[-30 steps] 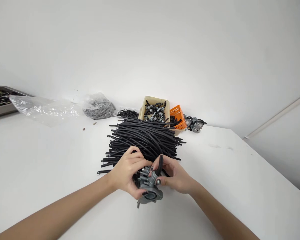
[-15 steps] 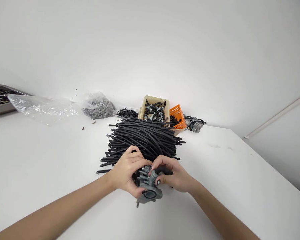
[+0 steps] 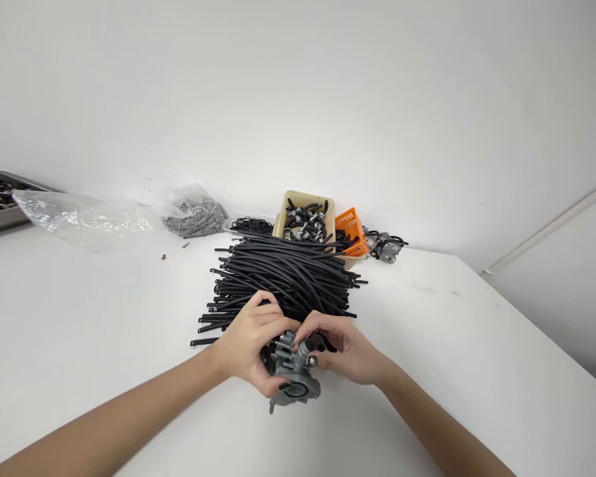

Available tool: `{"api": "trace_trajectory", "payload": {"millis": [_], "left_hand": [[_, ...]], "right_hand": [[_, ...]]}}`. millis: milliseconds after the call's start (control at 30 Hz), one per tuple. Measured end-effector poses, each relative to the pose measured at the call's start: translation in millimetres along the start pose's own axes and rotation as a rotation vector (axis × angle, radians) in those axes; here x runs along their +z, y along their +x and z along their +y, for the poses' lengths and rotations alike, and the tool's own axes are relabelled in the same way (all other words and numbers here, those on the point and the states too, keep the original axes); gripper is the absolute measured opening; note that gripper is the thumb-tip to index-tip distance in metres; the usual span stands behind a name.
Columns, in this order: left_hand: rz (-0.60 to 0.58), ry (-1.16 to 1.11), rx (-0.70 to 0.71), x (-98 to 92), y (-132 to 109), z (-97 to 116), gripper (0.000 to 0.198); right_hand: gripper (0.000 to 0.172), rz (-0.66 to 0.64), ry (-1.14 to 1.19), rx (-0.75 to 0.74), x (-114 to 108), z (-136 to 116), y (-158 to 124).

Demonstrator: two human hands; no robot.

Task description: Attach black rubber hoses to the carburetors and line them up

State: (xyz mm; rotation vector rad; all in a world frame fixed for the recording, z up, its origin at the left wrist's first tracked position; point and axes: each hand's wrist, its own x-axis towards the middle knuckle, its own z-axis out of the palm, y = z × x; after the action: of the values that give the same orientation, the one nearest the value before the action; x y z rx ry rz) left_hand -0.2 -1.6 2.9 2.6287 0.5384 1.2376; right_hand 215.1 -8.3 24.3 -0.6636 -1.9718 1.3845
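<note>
In front of me, my left hand (image 3: 253,341) is wrapped round a grey metal carburetor (image 3: 298,371), thumb near its round flanged opening, which faces me. My right hand (image 3: 345,348) is closed at the carburetor's right side. Its thumb and index finger pinch about a short black rubber hose (image 3: 318,343) on a round grey fitting. The palm side and part of the hose are hidden by the fingers. Just beyond both hands lies a pile of long black rubber hoses (image 3: 283,271).
Behind the pile stand a cream bin (image 3: 331,215) of short hoses with clamps and an orange basket (image 3: 361,246). Another carburetor (image 3: 390,248) lies to their right. Leftward are black rings (image 3: 252,226), a plastic bag of small grey parts (image 3: 193,215) and a metal tray (image 3: 10,217).
The short black hose at the fitting has turned, its sideways bend now showing less between my right fingers. My right hand has shifted slightly; my left keeps its hold on the carburetor.
</note>
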Motion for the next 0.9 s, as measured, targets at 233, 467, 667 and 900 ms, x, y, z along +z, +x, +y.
{"api": "trace_trajectory", "payload": {"millis": [233, 467, 667, 900], "left_hand": [[0.007, 0.002, 0.000, -0.8, 0.4, -0.1, 0.057], [-0.004, -0.007, -0.004, -0.7, 0.5, 0.9, 0.054], [0.001, 0.004, 0.010, -1.9, 1.8, 2.3, 0.057], [0.003, 0.012, 0.010, -1.2, 0.6, 1.1, 0.059]], "right_hand": [[0.033, 0.083, 0.002, 0.092, 0.5, 0.8, 1.3], [0.025, -0.101, -0.030, -0.033, -1.5, -4.2, 1.3], [0.028, -0.079, -0.099, -0.022, -0.2, -6.6, 0.4], [0.016, -0.038, -0.087, -0.021, 3.0, -5.9, 0.7]]}}
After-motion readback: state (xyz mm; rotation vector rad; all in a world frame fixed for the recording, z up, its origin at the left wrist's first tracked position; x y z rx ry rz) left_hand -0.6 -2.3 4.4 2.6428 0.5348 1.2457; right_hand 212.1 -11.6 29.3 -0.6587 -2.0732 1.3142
